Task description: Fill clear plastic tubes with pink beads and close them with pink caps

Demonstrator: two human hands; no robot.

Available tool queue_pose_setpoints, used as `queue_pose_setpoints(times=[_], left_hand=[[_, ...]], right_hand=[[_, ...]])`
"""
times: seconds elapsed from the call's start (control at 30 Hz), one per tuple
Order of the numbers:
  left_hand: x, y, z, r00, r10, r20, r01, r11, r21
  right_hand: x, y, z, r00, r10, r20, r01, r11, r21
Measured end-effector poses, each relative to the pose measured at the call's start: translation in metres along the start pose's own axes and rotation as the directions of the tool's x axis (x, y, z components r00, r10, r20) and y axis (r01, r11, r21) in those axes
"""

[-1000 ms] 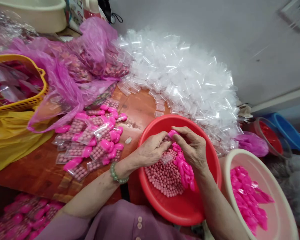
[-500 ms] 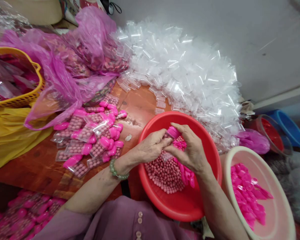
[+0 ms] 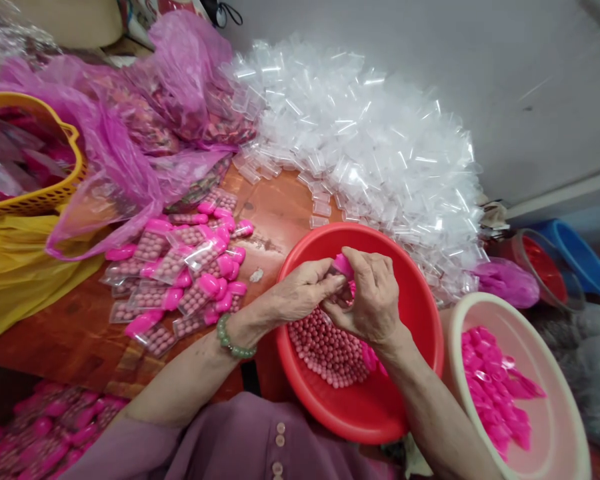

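Note:
Both my hands are over the red basin. Between them is a small clear container with a bright pink cap, its body mostly hidden by my fingers. My left hand, with a green bead bracelet at the wrist, closes around the container from the left. The fingers and thumb of my right hand grip it at the cap from the right. Below them, pink round beads fill part of the basin, with loose pink plastic pieces partly covered by my right hand.
Left on the table lies a pile of bead-filled containers. Clear empty containers are heaped behind the basin. A cream basin with pink caps stands at right. Pink bags and a yellow basket sit at far left.
My right hand's fingers have closed in around the pink cap, which has shifted slightly left and tilted. My left hand stays nearly in place.

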State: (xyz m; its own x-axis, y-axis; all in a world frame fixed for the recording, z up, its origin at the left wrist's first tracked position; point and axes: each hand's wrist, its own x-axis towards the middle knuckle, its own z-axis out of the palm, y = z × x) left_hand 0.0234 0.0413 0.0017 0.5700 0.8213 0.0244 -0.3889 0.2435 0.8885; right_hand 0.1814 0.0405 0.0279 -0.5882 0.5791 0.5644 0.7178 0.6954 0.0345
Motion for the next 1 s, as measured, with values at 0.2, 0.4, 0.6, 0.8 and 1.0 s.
queue_pose_setpoints(times=[0.2,0.4,0.6,0.8,1.0], left_hand=[[0.002,0.002,0.001,0.999,-0.014,-0.05,0.008,0.993,-0.116],[0.003,0.002,0.0,0.999,-0.023,0.029,0.03,0.965,-0.259],[0.0,0.001,0.004,0.999,-0.026,-0.021,0.021,0.972,-0.234],[-0.002,0.003,0.002,0.999,-0.032,-0.016,0.027,0.968,-0.249],[0.004,0.001,0.011,0.993,-0.034,-0.116,0.014,0.986,-0.168]], right_hand=[[0.001,0.002,-0.001,0.992,0.051,0.112,-0.061,0.994,0.086],[-0.004,0.002,0.002,0.994,0.109,0.008,-0.109,0.987,0.118],[-0.003,0.004,0.005,0.998,-0.007,-0.058,0.008,0.999,0.032],[-0.002,0.006,0.006,0.994,-0.066,-0.089,0.067,0.998,0.002],[-0.004,0.015,0.003,0.998,-0.06,0.019,0.06,0.998,0.029]])
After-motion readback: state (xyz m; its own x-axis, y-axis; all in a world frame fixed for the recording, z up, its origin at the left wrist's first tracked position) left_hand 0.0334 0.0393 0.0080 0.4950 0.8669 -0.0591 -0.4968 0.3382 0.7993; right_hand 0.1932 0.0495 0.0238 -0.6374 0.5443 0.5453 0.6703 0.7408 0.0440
